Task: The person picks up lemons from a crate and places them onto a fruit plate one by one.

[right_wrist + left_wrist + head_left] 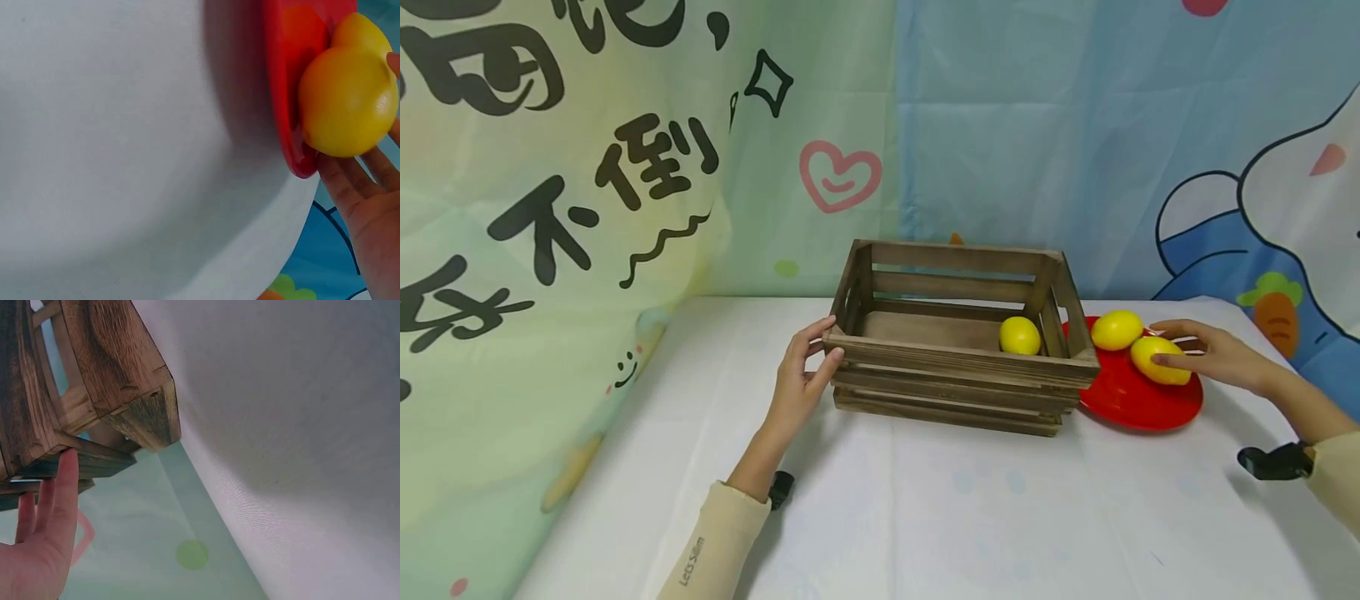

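A brown slatted wooden crate (955,367) stands on the white table. My left hand (801,379) holds its near left corner, thumb on the front and fingers against the end; the left wrist view shows the fingers (65,487) nearly straight along the wood. Inside the crate, at the right end, lies a yellow lemon (1019,336). Beside the crate is a red plate (1138,408) bearing two more lemons. My right hand (1221,354) grips the nearer lemon (1153,362) between thumb and fingers. The other lemon (1117,330) lies just behind it, toward the crate.
The white table (865,500) runs back to a printed cloth backdrop (1000,125) with dark lettering and cartoon figures. The plate's left rim lies close against the crate's right end. Black straps with small devices (1273,462) sit at both wrists.
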{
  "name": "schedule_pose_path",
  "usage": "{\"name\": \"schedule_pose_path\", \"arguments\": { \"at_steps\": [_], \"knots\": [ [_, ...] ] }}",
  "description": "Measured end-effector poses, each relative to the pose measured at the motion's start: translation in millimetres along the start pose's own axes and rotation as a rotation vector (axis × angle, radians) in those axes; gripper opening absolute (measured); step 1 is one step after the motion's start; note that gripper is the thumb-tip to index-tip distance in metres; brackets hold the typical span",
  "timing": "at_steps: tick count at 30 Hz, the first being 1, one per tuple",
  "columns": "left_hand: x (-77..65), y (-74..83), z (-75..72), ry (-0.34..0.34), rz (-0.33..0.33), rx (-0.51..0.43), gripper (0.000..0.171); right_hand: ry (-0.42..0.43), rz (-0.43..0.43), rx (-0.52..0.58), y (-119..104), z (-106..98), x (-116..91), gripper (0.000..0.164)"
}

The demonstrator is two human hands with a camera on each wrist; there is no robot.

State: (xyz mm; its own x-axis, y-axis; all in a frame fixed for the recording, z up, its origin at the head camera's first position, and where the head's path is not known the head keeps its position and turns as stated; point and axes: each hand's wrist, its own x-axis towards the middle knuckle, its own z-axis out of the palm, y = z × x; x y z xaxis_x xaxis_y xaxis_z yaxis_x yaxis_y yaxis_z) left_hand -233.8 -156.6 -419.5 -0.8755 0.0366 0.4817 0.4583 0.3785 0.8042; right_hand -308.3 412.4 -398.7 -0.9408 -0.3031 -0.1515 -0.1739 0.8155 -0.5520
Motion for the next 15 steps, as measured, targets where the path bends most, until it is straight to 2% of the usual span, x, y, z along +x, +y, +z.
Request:
{"name": "schedule_pose_path", "arguments": {
  "at_steps": [3, 8, 15],
  "knots": [
    [0.1, 0.6, -0.2, -0.002, -0.002, 0.001, 0.045, 0.040, -0.011, 0.002, 0, -4, 0, 0.060],
    [-0.5, 2.6, -1.3, -0.006, -0.014, 0.001, 0.045, 0.167, -0.090, 0.035, -7, -13, -2, 0.049],
    [-0.2, 4.1, -1.6, -0.005, -0.004, 0.004, 0.045, 0.220, -0.140, 0.056, -33, -23, -2, 0.048]
  ]
}}
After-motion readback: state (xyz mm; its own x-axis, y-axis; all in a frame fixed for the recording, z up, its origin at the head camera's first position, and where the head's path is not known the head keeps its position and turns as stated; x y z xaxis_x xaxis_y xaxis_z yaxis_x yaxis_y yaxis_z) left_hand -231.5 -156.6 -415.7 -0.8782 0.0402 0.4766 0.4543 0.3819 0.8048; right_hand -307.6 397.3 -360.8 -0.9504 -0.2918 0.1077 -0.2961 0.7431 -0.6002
